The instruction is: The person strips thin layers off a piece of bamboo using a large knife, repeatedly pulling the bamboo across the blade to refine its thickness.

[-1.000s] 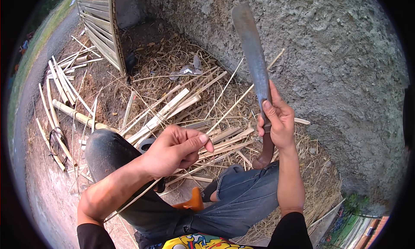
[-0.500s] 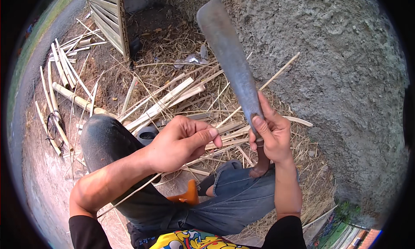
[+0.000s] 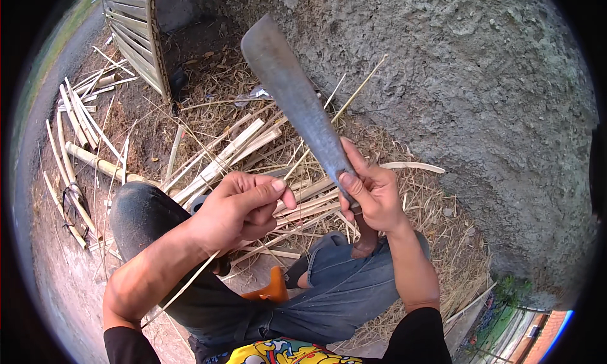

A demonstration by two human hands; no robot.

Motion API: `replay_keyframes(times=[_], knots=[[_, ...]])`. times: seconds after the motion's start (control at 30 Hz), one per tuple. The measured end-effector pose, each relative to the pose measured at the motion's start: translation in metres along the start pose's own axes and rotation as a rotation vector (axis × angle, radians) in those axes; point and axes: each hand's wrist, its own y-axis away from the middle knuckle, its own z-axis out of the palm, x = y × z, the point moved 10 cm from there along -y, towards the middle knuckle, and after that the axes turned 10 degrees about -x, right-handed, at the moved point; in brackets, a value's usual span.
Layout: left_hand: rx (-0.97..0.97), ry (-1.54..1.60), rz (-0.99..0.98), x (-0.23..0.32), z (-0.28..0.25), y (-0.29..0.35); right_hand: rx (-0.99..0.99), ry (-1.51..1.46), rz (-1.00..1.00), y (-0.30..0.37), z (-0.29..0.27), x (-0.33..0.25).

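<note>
In my right hand (image 3: 373, 193) is a machete (image 3: 291, 89) with a broad grey blade and a brown curved handle. My fingers close round the base of the blade, its tip slants up and left, and the handle's end touches my right thigh. My left hand (image 3: 243, 206) is closed, pinching a thin bamboo strip (image 3: 357, 95) between thumb and forefinger. One end of the strip runs back under my left forearm. The other passes the blade, apparently behind it, and sticks out up and right; whether they touch I cannot tell.
Split bamboo pieces (image 3: 221, 158) and shavings litter the ground ahead. More bamboo lengths (image 3: 79, 121) lie at the left, below a slatted bamboo panel (image 3: 136, 38). A rough grey wall (image 3: 468, 92) rises at the right. An orange object (image 3: 270, 288) sits between my legs.
The machete has moved left and its tip has come lower, tilting further left. Both hands have shifted left in the view, and the strip's far end has moved up and left.
</note>
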Motion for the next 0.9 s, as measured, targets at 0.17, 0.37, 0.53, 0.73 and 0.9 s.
replay_keyframes(times=[0.17,0.37,0.53,0.73,0.9], knots=[[-0.017,-0.198,0.029,0.004,0.003,0.001,0.053,0.072,-0.069,-0.005,-0.009,-0.019],[-0.024,-0.325,-0.021,0.002,0.013,0.002,0.527,0.078,-0.094,0.001,-0.101,-0.028],[0.045,-0.387,0.032,0.009,0.004,0.004,0.224,-0.045,-0.007,-0.006,-0.051,-0.012],[0.085,-0.621,0.071,0.014,0.003,0.002,-0.12,0.06,0.132,0.002,0.022,-0.01],[0.098,-0.645,0.005,0.008,0.002,0.006,0.264,0.041,-0.041,-0.011,-0.064,-0.029]])
